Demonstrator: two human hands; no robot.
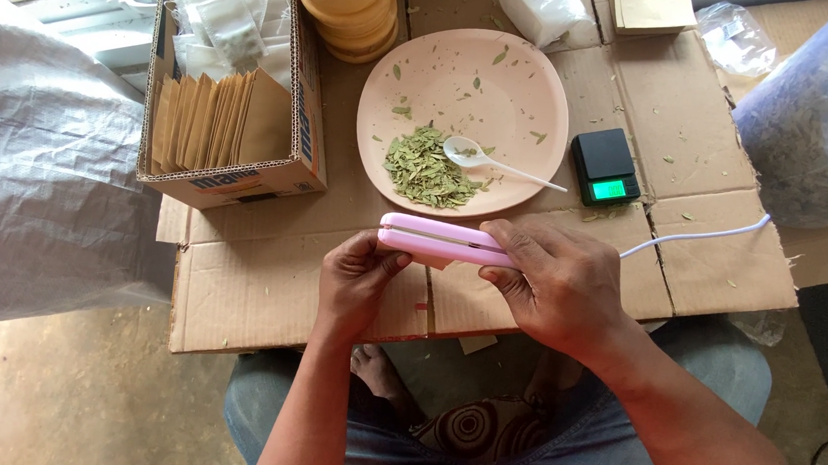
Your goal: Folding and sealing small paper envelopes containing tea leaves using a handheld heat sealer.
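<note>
My right hand (560, 280) grips a pink clamp-shaped heat sealer (437, 240) with a white cord (696, 234), holding it closed over the flattened cardboard (267, 281). My left hand (353, 281) pinches something just under the sealer's left end; what it holds is hidden by the fingers. Just beyond the sealer sits a round peach plate (519, 86) with a pile of dried green leaves (425, 169) and a white plastic spoon (481, 157).
A small black digital scale (606, 166) with a lit green display stands right of the plate. A cardboard box (245, 179) of brown paper pouches and clear bags sits at left, wooden bowls (356, 13) behind, a big plastic bag of leaves (813, 123) at right.
</note>
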